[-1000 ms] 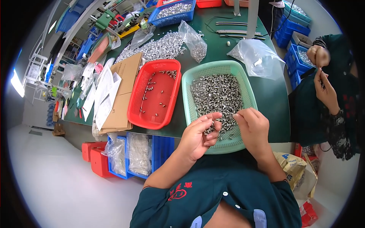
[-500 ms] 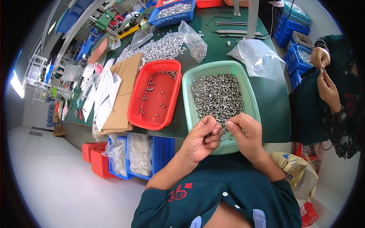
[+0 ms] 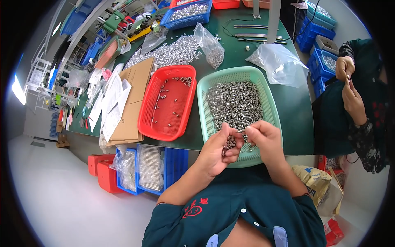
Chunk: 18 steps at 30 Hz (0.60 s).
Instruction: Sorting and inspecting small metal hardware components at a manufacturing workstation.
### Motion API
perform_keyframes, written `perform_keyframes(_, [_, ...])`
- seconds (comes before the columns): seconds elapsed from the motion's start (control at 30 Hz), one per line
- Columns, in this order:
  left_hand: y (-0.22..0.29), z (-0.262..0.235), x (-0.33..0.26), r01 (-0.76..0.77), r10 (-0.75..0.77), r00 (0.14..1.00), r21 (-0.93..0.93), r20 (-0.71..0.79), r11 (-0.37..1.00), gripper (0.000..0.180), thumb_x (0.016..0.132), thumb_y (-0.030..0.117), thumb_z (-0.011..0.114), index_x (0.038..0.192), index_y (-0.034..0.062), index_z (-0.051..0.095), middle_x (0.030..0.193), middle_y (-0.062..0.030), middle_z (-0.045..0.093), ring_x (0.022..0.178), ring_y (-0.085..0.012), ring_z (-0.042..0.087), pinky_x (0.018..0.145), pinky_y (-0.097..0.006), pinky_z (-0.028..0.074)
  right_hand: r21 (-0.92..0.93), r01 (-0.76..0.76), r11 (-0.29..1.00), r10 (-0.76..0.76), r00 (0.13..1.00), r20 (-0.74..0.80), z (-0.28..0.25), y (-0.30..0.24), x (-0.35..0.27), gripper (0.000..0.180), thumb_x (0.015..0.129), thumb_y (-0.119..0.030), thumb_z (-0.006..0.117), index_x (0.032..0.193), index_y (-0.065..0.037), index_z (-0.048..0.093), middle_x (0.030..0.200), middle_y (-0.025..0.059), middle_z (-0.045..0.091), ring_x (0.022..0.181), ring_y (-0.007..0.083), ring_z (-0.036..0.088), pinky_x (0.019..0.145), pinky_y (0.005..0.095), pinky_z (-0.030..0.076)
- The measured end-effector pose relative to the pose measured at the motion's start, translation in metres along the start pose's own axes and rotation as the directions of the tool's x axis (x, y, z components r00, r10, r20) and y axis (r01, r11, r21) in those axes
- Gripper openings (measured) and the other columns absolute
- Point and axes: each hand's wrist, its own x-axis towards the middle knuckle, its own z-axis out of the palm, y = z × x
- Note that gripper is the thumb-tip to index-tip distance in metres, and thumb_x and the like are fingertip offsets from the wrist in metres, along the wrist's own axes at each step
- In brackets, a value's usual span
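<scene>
A pale green basket holds a heap of small cylindrical metal parts. Over its near end, my left hand is closed with several of these parts in its curled fingers. My right hand pinches a small metal part between thumb and forefinger, right by my left fingertips. The exact shape of that part is too small to make out. To the left stands a red basket, with a few similar parts scattered on its bottom.
Cardboard and papers lie left of the red basket. Farther back are a pile of shiny metal pieces and plastic bags. At the right, another person's hands hold something small. Blue crates stand below the table edge.
My fingers have shifted slightly, with the left hand turned so that more parts in it show. My right hand stays close to it. The co-worker's hands have moved slightly.
</scene>
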Motion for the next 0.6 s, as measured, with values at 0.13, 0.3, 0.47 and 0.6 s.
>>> perform_keyframes(0.13, [0.008,0.01,-0.003,-0.006,0.018,0.992,0.104,-0.121,0.995,0.026,0.093,0.015,0.041,0.11,-0.0018,0.051,0.082,-0.0076,0.055,0.054,-0.0072,0.035,0.045,-0.018,0.028,0.217,-0.138,0.966,0.136,0.99,0.028,-0.013,-0.007,0.005,0.015,0.086,-0.012,0.062,0.076,-0.001,0.061,0.063,-0.0009,0.055,0.058,0.0049,0.048,0.051,0.0232,0.039])
perform_keyframes(0.3, [0.008,0.0,-0.004,-0.05,0.053,0.998,0.068,-0.036,0.996,0.018,0.093,0.013,0.043,0.107,0.0035,0.05,0.08,-0.0075,0.054,0.053,-0.0071,0.035,0.044,-0.018,0.027,-0.813,0.439,0.382,-0.577,0.801,0.161,-0.012,-0.02,0.005,0.014,0.074,-0.008,0.07,0.069,-0.003,0.058,0.06,0.0067,0.053,0.052,0.0176,0.052,0.048,0.0283,0.04])
perform_keyframes(0.47, [0.006,-0.009,-0.001,-0.029,0.03,0.997,-0.015,0.071,0.999,0.012,0.094,0.018,0.047,0.099,0.0075,0.05,0.078,-0.0063,0.052,0.052,-0.0065,0.033,0.043,-0.019,0.025,-0.659,0.367,0.656,-0.449,0.892,0.05,-0.005,-0.019,-0.001,0.012,0.072,-0.005,0.071,0.071,-0.002,0.059,0.061,0.0057,0.054,0.054,0.0162,0.052,0.051,0.0264,0.041])
perform_keyframes(0.6, [-0.002,-0.014,0.001,-0.029,0.047,0.994,-0.17,0.101,0.985,0.015,0.093,0.02,0.051,0.097,0.0058,0.053,0.08,-0.0045,0.052,0.054,-0.0061,0.035,0.042,-0.018,0.026,-0.373,0.315,0.873,-0.334,0.943,0.015,0.002,-0.004,-0.003,0.007,0.077,-0.002,0.068,0.076,0.0,0.061,0.068,0.0026,0.054,0.061,0.0102,0.05,0.055,0.0237,0.04])
